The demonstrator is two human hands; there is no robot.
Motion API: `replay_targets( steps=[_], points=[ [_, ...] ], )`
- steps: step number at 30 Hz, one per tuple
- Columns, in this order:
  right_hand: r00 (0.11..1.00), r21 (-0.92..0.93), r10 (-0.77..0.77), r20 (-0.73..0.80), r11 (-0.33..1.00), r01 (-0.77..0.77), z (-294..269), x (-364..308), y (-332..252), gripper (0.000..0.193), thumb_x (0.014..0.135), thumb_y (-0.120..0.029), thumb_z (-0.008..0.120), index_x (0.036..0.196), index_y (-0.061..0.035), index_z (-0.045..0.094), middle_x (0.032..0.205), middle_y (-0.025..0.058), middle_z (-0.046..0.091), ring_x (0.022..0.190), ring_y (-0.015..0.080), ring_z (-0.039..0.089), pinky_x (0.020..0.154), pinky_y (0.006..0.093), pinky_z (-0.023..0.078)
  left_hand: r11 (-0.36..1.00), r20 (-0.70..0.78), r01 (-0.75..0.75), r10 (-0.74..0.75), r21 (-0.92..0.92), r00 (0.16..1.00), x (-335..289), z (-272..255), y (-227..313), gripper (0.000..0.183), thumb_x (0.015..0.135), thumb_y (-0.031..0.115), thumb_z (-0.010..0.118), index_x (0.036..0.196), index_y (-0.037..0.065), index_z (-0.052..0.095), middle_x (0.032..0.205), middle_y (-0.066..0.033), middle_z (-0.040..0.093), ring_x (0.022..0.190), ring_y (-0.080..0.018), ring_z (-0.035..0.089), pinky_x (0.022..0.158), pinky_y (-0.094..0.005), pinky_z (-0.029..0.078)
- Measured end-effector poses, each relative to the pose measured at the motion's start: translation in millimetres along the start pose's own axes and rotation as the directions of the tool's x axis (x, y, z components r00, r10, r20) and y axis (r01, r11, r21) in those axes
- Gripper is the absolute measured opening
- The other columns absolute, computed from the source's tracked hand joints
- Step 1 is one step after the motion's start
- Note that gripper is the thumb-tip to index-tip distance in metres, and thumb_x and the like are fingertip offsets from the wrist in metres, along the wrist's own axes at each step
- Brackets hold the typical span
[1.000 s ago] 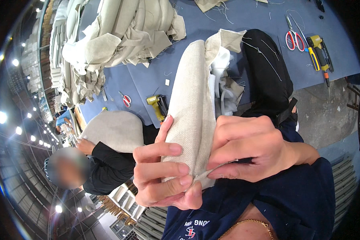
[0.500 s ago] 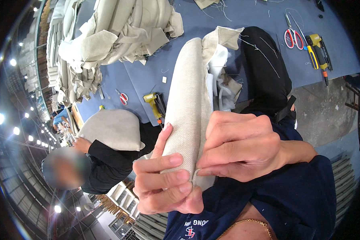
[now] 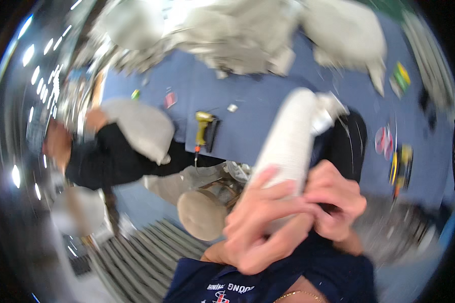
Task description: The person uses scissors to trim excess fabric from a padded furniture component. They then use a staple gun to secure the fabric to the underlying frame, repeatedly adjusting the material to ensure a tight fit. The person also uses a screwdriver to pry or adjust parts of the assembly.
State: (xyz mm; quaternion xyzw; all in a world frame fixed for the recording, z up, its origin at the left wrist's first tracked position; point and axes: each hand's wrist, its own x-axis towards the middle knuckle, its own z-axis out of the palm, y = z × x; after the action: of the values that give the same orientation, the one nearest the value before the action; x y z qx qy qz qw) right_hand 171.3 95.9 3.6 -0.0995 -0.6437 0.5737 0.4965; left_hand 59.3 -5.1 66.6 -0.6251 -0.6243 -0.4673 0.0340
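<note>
The long beige woven-fabric cushion (image 3: 286, 144) points between twelve and one o'clock from the left hand (image 3: 265, 219), which clasps its near end; whether the right hand (image 3: 336, 199), at two o'clock, pinches, I cannot tell.

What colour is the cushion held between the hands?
The cushion is pale beige; it shows in the head view, though motion blurs it.

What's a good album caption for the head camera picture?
Left hand and right hand close together at a beige cushion, with a yellow staple gun on the blue table.
</note>
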Motion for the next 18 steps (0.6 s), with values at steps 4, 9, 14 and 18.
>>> replay_targets(
  steps=[4, 9, 14, 18],
  points=[
    [0.991, -0.070, 0.047, -0.128, 0.996, -0.057, 1, -14, 12, 0.014, 0.081, -0.010, 0.072, 0.083, 0.0019, 0.065, 0.074, 0.0092, 0.063, 0.069, 0.0224, 0.054, 0.064, 0.0325, 0.043, 0.998, 0.031, -0.058, 0.058, 0.013, 0.998, 14, 4, -2, 0.011, 0.070, 0.003, 0.070, 0.077, 0.002, 0.060, 0.091, -0.0117, 0.063, 0.091, -0.0291, 0.067, 0.097, -0.0567, 0.053],
    [0.998, -0.112, 0.019, -0.055, 0.993, -0.025, 3, -3, 16, 0.022, 0.088, -0.016, 0.071, 0.092, 0.0038, 0.063, 0.075, 0.0095, 0.062, 0.069, 0.0191, 0.052, 0.063, 0.0306, 0.041, 0.995, 0.035, -0.082, 0.080, 0.054, 0.996, 17, 1, -4, 0.017, 0.074, 0.012, 0.065, 0.078, 0.001, 0.052, 0.087, -0.0108, 0.050, 0.083, -0.0275, 0.061, 0.104, -0.0534, 0.049],
    [0.991, -0.260, -0.038, -0.126, 0.966, 0.004, 5, -7, 13, 0.021, 0.083, -0.013, 0.070, 0.087, 0.0058, 0.063, 0.071, 0.0096, 0.061, 0.066, 0.0181, 0.051, 0.059, 0.0299, 0.036, 0.989, 0.051, -0.149, 0.149, -0.019, 0.987, 19, 8, -9, 0.016, 0.074, 0.012, 0.064, 0.080, 0.002, 0.053, 0.088, -0.0103, 0.051, 0.087, -0.0271, 0.059, 0.102, -0.0488, 0.048],
    [0.986, -0.236, 0.000, -0.168, 0.971, -0.040, -20, -35, 21, 0.015, 0.096, -0.009, 0.061, 0.096, 0.0054, 0.063, 0.092, 0.0051, 0.065, 0.083, 0.0106, 0.057, 0.072, 0.0246, 0.043, 0.969, 0.161, -0.232, 0.242, -0.082, 0.957, 28, 10, -15, 0.018, 0.074, 0.015, 0.065, 0.081, 0.004, 0.053, 0.085, -0.0079, 0.047, 0.084, -0.0266, 0.054, 0.085, -0.0400, 0.049]
  ],
)
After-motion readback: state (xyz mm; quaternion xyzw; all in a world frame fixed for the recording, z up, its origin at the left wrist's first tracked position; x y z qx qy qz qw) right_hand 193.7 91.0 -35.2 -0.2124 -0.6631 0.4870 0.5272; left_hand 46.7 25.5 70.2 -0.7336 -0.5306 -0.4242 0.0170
